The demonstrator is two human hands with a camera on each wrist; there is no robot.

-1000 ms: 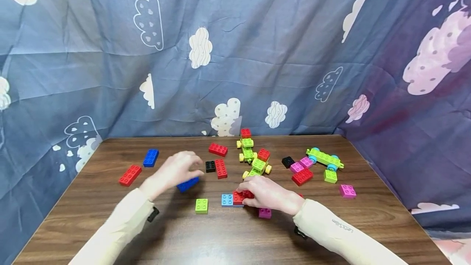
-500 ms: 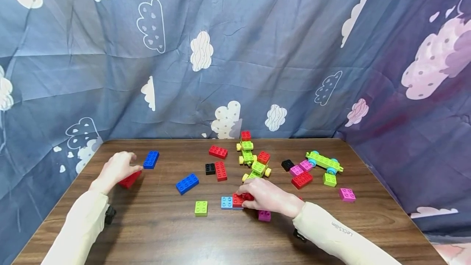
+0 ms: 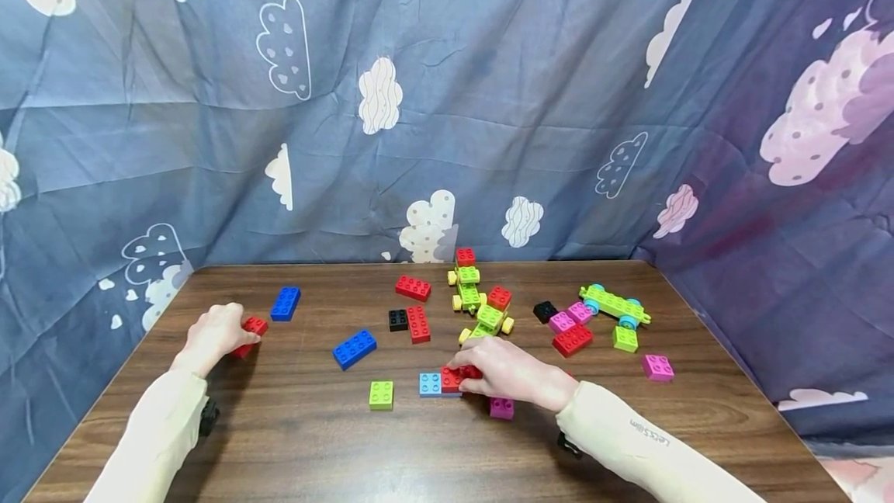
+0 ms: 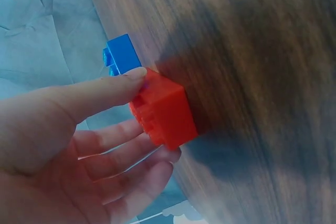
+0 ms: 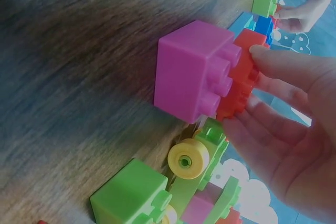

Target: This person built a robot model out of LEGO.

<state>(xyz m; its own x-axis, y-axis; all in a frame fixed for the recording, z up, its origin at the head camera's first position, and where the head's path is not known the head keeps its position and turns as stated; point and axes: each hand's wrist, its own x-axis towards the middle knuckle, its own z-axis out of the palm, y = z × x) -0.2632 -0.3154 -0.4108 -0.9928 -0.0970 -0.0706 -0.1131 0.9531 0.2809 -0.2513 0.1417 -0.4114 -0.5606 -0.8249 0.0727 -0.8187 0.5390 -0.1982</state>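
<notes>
Red brick [image 3: 254, 326] in the left hand [image 3: 212, 338], second red brick [image 3: 452, 379] in the right hand [image 3: 513, 372]

The hands are well apart over a brown wooden table [image 3: 335, 449]. Toward its left edge, the left hand pinches its brick between thumb and fingers; whether that brick touches the tabletop is hard to tell. A blue brick [image 3: 285, 303] lies just beyond. Near the middle, the right hand grips the second red brick, which sits on a light-blue brick [image 3: 429, 384] whose left studs stay uncovered. A magenta brick [image 3: 501, 408] lies just beside that hand, on the near side. Between the hands are another blue brick [image 3: 355, 349] and a lime brick [image 3: 381, 395]. Just past the right hand stands a lime vehicle [image 3: 491, 318] with yellow wheels.
</notes>
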